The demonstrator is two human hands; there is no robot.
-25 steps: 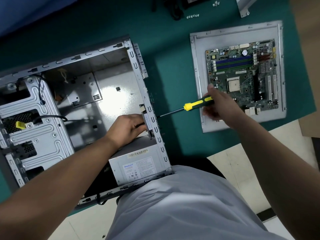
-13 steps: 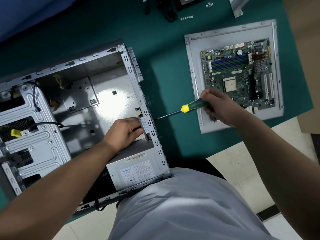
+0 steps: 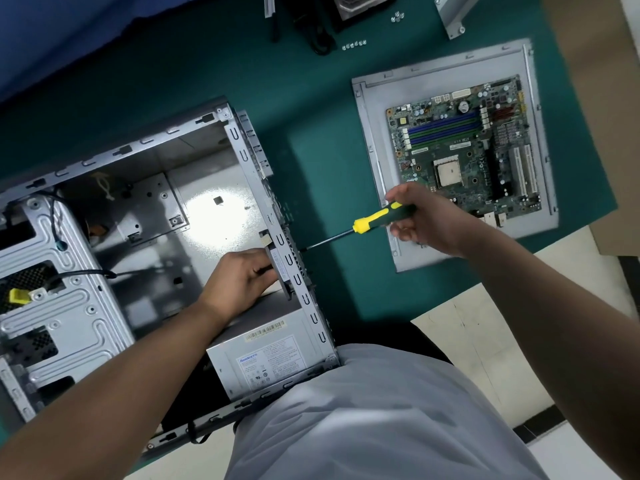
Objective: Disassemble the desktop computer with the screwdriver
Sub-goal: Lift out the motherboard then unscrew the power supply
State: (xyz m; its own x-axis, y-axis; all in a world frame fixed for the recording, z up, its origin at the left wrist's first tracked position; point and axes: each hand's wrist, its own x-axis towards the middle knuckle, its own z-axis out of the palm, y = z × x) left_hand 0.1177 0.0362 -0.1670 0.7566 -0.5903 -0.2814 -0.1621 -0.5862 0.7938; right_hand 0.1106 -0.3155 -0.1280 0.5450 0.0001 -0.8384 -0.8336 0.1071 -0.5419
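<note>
The open computer case point(image 3: 162, 216) is laid on its side on the green bench point(image 3: 311, 150), close to the person's body. The screwdriver point(image 3: 360, 226) is held in the right hand point(image 3: 422, 220), with the fingers curled around its yellow and dark handle. Its thin metal tip is pressed against the outside of the case's back wall. The left hand point(image 3: 242, 282) is placed inside the case, and its fingers are wrapped around a part by the same wall. The grey power box point(image 3: 263, 358) is seen in the case corner, just below that hand. The green circuit board point(image 3: 464, 147) is laid on a grey metal panel point(image 3: 377, 116), well apart from the case. A row of small screws point(image 3: 354, 45) is set near the far bench edge.
</note>
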